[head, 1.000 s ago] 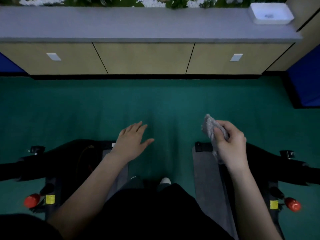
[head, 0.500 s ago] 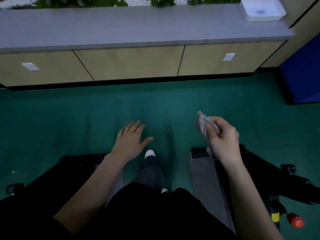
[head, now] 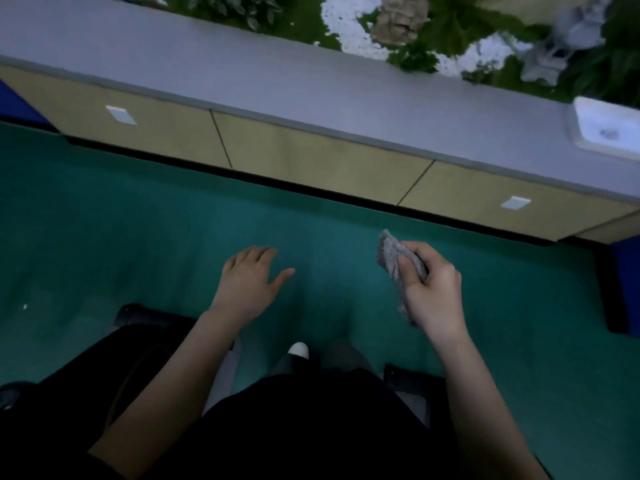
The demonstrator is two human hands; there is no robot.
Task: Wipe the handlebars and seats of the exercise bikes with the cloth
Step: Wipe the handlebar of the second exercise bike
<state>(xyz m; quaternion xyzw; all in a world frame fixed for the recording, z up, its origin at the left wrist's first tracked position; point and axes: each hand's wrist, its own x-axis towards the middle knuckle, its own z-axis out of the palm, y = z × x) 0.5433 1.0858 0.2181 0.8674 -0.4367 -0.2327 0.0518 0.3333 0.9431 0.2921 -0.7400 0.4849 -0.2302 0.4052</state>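
My right hand (head: 433, 289) is closed around a crumpled grey cloth (head: 393, 256), held in the air over the green floor. My left hand (head: 249, 282) hovers palm down with fingers spread and nothing in it. Only dark parts of two exercise bikes show: the black frame of the left bike (head: 138, 341) at the lower left, and a black and grey base of the right bike (head: 412, 386) beside my right forearm. No handlebar or seat is in view. Neither hand touches a bike.
Green carpet (head: 138, 237) fills the middle. A long wooden cabinet (head: 311, 157) with a grey top (head: 242, 67) runs across the back, plants behind it and a white tray (head: 606, 129) at its right end. My white shoe tip (head: 298, 349) shows below.
The view has swung left and tilted, so the cabinet now slants. The bikes have slid down and out of the frame, and their red knobs are gone. Both hands keep their poses.
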